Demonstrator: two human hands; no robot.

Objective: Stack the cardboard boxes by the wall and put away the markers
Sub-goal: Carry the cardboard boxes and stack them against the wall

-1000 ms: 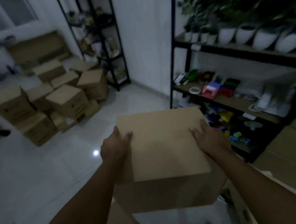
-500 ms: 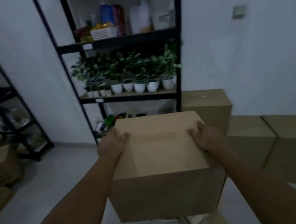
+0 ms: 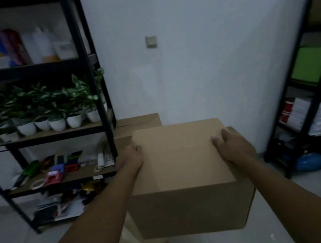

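between the two hands, a closed cardboard box [image 3: 181, 158] is carried in the air; the left hand [image 3: 130, 157] grips its left top edge and the right hand [image 3: 231, 147] its right, fingers curled over onto the lid. just beyond the left hand, another box [image 3: 138, 121] sits against the white wall [image 3: 199, 68]. further left, a black shelf rack [image 3: 94, 92] holds potted plants [image 3: 56, 111].
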